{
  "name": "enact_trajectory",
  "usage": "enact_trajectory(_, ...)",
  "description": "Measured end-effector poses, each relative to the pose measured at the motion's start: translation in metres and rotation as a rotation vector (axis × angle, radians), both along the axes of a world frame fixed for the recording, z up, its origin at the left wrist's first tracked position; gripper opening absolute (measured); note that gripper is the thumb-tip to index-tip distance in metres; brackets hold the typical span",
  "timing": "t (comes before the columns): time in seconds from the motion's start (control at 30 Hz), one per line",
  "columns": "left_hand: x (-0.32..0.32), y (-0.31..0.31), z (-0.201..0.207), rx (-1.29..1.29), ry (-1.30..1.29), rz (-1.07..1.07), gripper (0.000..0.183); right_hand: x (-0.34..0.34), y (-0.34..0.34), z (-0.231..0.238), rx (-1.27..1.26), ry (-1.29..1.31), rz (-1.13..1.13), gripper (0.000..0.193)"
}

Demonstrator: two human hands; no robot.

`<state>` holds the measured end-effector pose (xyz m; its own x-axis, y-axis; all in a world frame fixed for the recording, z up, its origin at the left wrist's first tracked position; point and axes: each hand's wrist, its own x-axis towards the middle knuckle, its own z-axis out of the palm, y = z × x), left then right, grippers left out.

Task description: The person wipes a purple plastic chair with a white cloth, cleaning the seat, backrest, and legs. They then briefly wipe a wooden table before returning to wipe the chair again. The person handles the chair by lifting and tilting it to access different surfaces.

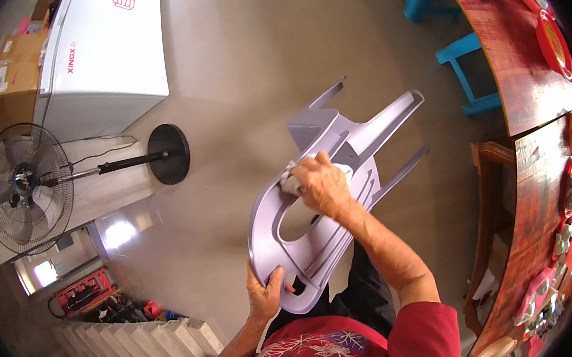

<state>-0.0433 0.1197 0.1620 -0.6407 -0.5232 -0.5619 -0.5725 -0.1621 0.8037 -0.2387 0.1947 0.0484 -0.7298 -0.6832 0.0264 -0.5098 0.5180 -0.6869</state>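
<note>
Across the room, a smooth grey-brown floor point(232, 99) spread out under my view, patched with glare at the lower left. A white freezer cabinet point(117, 45) stood at the upper left beside a cardboard box point(19, 73), and a reddish wooden counter point(538, 173), glossy and grained, curved down the right side. I counted one lavender plastic chair point(325, 240), one white cloth point(291, 182), one black fan point(26, 178) on a round base, one red tool case point(86, 290) and two blue stools point(457, 52), the farther one cut off by the upper edge. The counter showed two sections with a dark seam between them; its dishes point(540, 39) were too bunched for me to count.

The chair was at mid-frame, tilted before the wearer's red shirt point(332, 349), its legs pointing away; I could not tell whether they touched the floor. On the left hand point(264, 295), I saw fingers clamped on the chair's near rim, by a small cut-out. On the right hand point(326, 185), the fingers were bunched over the cloth, pressing it against the chair beside its large oval opening.
</note>
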Motion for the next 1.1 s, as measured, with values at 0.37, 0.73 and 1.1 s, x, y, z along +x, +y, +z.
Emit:
enact_trajectory(0.37, 0.000, -0.007, -0.004, 0.004, -0.070, 0.011, 0.039, -0.088, 0.027, -0.106, 0.322, -0.099, -0.283, 0.016)
enact_trajectory(0.73, -0.016, -0.010, -0.001, 0.004, -0.089, 0.021, 0.041, -0.061, 0.054, -0.128, 0.274, 0.117, -0.576, 0.017)
enact_trajectory(1.1, 0.000, -0.014, -0.004, -0.006, -0.132, -0.005, 0.042, -0.103, 0.173, -0.138, 0.816, 0.048, -0.209, 0.020)
